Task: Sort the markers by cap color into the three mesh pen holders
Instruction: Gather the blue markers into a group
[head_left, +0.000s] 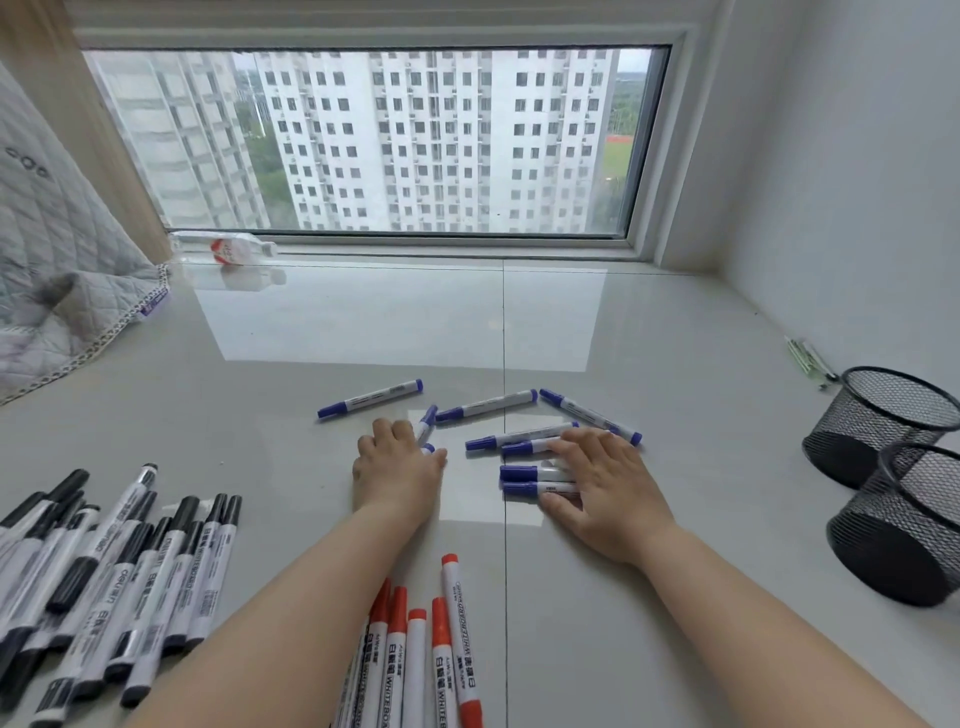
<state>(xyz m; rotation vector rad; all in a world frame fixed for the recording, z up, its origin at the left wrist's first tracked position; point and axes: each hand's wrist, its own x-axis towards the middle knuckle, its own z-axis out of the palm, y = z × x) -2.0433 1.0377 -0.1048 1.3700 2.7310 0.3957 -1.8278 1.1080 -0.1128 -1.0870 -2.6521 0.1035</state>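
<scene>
Markers w/ white barrels lie in 3 colour groups on the glossy pale-grey tiled tabletop (623, 332), none in a holder yet. Far left: the black-capped markers (104, 577), a loose heap at the near-left edge. Bottom centre: the red-capped markers (415, 654), roughly side by side, partly under the left forearm. Above them, mid-tabletop: the blue-capped markers (493, 402), scattered at angles betw. and beyond both hands.

Left hand (397, 465) rests palm down, fingers curled over 1 or 2 blue markers at the left of the scatter; grip looks loosely closed on them, tho whether it actually clamps them I cannot tell. Right hand (605, 488) lies flat, fingers spread apart over the barrels of about 3 or 4 blue markers, pressing not pinching.

Far right: 2 black wire-mesh round pen holders (893, 483), upright, empty as far as visible, touching or nearly so, well apart from the markers. A 3rd holder isn't in view.

Step in hand, by my read: raking the blue ones together into 1 bundle. Next move prob. calls for sweeping both hands inward, aligning the barrels, closing 1 grip round the bundle, then carrying it right to a holder. The outlying blue marker at upper left needs fetching too.
</scene>
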